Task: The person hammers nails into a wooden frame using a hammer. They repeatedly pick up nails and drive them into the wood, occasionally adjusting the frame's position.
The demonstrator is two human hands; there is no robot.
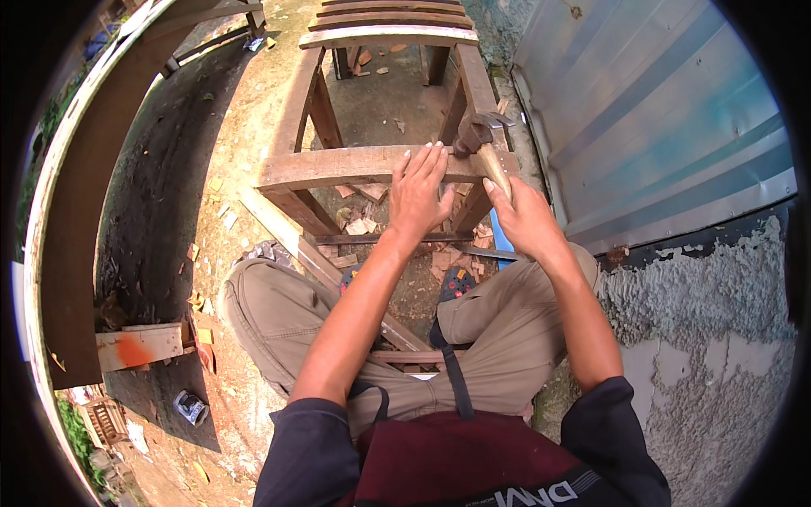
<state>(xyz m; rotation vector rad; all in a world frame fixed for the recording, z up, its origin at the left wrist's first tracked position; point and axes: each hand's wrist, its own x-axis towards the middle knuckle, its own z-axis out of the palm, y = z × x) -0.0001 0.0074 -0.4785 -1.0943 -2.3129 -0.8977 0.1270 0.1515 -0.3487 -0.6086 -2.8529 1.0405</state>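
Observation:
A wooden frame (302, 110), like an unfinished chair or bench, stands before me with its near crosspiece (329, 166) running left to right. My left hand (418, 194) lies on that crosspiece, fingers stretched flat over its top face, holding nothing that I can see. My right hand (524, 218) is wrapped round the wooden handle of a claw hammer (494, 167). The rusty hammer head is at the crosspiece's right part, near the corner joint; whether it touches the wood I cannot tell. Slats (389, 19) lie across the frame's far end.
A corrugated metal sheet (650, 110) and a rough wall (718, 338) stand close on my right. Wood chips (359, 226) litter the ground under the frame. Near my right knee are a blue object (501, 238) and a metal strip (490, 253). A long board (72, 211) stands at left.

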